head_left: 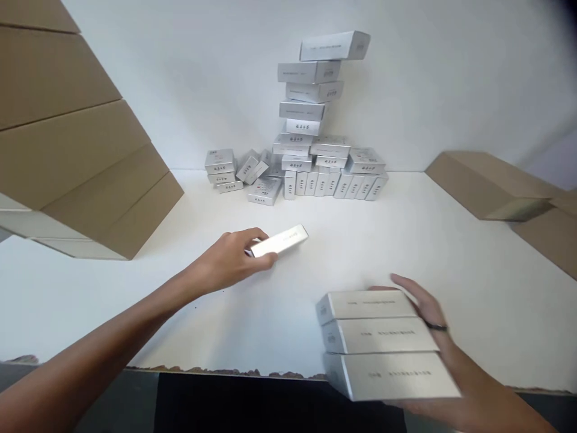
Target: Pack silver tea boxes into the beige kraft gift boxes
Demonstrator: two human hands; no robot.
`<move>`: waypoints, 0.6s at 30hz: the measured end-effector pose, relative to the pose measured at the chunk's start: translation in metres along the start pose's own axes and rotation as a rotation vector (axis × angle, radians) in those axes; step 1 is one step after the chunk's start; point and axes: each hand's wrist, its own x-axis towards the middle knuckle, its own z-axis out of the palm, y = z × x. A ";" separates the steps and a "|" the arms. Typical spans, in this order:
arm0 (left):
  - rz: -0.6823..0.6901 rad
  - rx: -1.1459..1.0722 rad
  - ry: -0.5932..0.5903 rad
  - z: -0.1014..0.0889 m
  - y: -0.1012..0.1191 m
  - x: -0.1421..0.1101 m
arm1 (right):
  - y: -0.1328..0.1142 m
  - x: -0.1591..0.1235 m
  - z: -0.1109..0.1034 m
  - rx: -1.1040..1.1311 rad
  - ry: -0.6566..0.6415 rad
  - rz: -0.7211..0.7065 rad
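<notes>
Head view: the left hand [238, 255] grips one end of a small white box [280, 240], thumb on the near side and fingers on the far side; whether the box touches the table [279, 316] cannot be told. The right hand [426, 304], partly hidden and blurred, grasps a block of three boxes [383, 337] near the table's front edge, its fingertips showing past the far side. For good handling, even pressure across all three matters most, I judge, since only the squeeze would stop the middle one from slipping; the single box, held at one end, could swing, so a level wrist and a light pinch that spares the carton would suit. Beyond the hands, at the back of the table, a row of upright boxes [336, 183] carries others laid flat, and a staggered tower [303, 111] rises there, its top box jutting out to one side. That tower looks easy to knock, so forearms are best kept low and well short of it. Left of the row lie tilted boxes [253, 166] and a short stack [220, 170]. Large brown cartons stand farther out, at left [85, 132] and right [487, 180].
</notes>
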 end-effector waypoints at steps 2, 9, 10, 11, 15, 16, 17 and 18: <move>0.075 -0.048 -0.039 0.005 0.006 0.007 | -0.025 0.012 0.004 0.088 -0.125 0.057; 0.349 -0.323 -0.253 0.033 0.025 0.010 | -0.046 0.045 0.002 0.084 -0.175 -0.069; 0.361 -0.346 -0.288 0.035 0.027 0.009 | -0.045 0.048 0.002 0.106 -0.188 -0.089; 0.370 -0.372 -0.335 0.036 0.028 0.008 | -0.044 0.050 0.003 0.136 -0.210 -0.103; 0.404 -0.447 -0.527 0.041 0.029 0.005 | -0.046 0.053 0.004 0.200 -0.270 -0.099; 0.428 -0.424 -0.535 0.043 0.027 0.003 | -0.047 0.053 0.003 0.194 -0.268 -0.090; 0.460 -0.383 -0.516 0.046 0.025 0.000 | -0.048 0.052 0.003 0.186 -0.262 -0.084; 0.486 -0.335 -0.481 0.049 0.022 -0.004 | -0.048 0.051 0.002 0.178 -0.258 -0.080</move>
